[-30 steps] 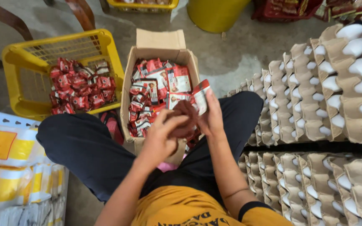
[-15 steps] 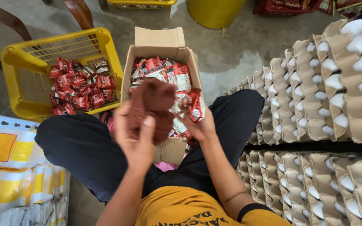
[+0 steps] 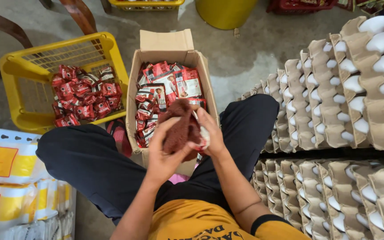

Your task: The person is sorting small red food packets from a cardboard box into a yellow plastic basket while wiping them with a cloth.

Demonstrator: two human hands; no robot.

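Note:
I sit with an open cardboard box (image 3: 165, 48) between my knees, full of several red sachets (image 3: 165, 91). My left hand (image 3: 163, 153) grips a dark reddish-brown cloth (image 3: 179, 126) and presses it against a red and white sachet (image 3: 203, 138) held by my right hand (image 3: 210, 129). Both hands meet over the near end of the box. The cloth hides most of the sachet.
A yellow plastic basket (image 3: 18, 71) holding more red sachets (image 3: 83, 95) stands left of the box. Stacks of egg trays (image 3: 334, 102) with white eggs fill the right side. Yellow and white sacks (image 3: 10, 178) lie at the lower left. A yellow bucket (image 3: 225, 11) stands behind.
The cloth was lifted up above the box half a second ago; now both hands have come down and together, with the cloth against the sachet.

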